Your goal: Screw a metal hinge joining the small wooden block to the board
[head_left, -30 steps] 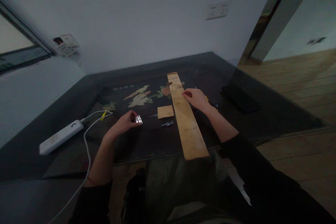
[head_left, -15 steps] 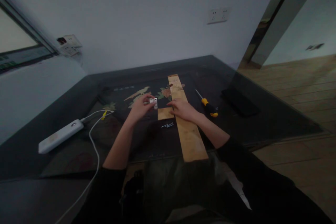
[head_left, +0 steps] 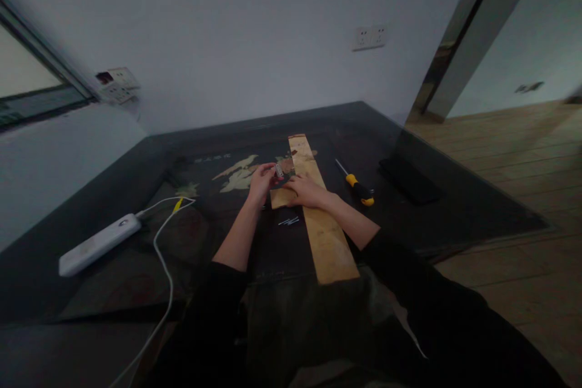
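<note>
My left hand (head_left: 262, 182) pinches a small silver hinge (head_left: 279, 171) just above a small square wood piece (head_left: 280, 197). Over that wood piece and the left edge of a long pale wooden plank (head_left: 324, 227) rests my right hand (head_left: 307, 190), pressing down on them. The plank runs from the table's near edge toward the far wall. A few small dark screws (head_left: 288, 221) lie on the table just left of the plank.
A yellow-handled screwdriver (head_left: 355, 183) lies right of the plank, and a flat black object (head_left: 410, 180) beyond it. A white power strip (head_left: 97, 244) with white cables (head_left: 160, 241) sits at the left on the dark painted table (head_left: 218, 236). Wall sockets (head_left: 368, 37) behind.
My left hand carried the hinge from the table's left-middle up to the small wood piece. My right hand slid from the plank's middle onto the wood piece. The screwdriver came into view.
</note>
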{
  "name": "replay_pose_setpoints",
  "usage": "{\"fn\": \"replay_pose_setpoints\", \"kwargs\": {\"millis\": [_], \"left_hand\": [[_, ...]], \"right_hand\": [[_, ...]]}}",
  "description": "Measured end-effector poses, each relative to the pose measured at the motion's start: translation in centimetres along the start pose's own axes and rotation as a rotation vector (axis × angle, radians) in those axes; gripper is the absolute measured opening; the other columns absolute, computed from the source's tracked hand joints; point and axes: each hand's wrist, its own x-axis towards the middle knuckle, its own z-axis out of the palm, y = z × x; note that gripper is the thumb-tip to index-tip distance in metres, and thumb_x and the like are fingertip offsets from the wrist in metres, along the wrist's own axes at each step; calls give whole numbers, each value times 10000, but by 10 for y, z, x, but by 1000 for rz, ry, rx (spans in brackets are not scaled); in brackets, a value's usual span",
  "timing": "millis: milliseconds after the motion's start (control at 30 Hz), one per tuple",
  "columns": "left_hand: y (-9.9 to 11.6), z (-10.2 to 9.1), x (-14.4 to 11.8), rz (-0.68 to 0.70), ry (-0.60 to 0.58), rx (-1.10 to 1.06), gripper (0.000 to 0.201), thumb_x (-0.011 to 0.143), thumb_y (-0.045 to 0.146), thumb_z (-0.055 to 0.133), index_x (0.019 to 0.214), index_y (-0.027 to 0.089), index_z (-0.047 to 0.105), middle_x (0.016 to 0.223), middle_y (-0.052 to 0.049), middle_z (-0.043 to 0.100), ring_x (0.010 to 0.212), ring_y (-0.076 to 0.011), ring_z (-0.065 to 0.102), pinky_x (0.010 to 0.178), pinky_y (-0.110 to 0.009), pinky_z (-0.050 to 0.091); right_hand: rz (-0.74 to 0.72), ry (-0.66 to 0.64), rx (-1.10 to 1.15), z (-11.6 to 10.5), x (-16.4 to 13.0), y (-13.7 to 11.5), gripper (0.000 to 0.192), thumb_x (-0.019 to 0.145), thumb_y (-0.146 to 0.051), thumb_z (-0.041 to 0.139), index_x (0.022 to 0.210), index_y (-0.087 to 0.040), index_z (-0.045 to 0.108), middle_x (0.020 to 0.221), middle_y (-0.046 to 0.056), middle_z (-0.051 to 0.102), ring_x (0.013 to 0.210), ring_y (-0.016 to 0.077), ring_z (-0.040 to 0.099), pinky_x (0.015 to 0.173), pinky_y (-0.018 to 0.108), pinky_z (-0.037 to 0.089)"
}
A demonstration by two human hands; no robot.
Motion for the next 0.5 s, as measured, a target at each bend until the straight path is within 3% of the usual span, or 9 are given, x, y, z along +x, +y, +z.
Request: {"fn": "replay_pose_setpoints", "kwargs": {"millis": [300,500], "left_hand": [[-3,4,-2,-10,-31,2,175,869,159,579,1037,155,628,767,-19,695,607,-116,666,580,-217,480],[-7,7,-3,-7,-88,-3,251,826,140,615,1074,160,647,776,-16,705,618,-126,679,588,-223,504]], "right_hand": [[-16,160,150,10,5,18,654,717,-453,817,1259,-130,648,1238,187,651,1226,330,519,1055,501,360],[153,398,425,-9,-1,27,189,875,-266,650,1008,-164,737,1068,102,739,1028,202,654,948,354,460]]}}
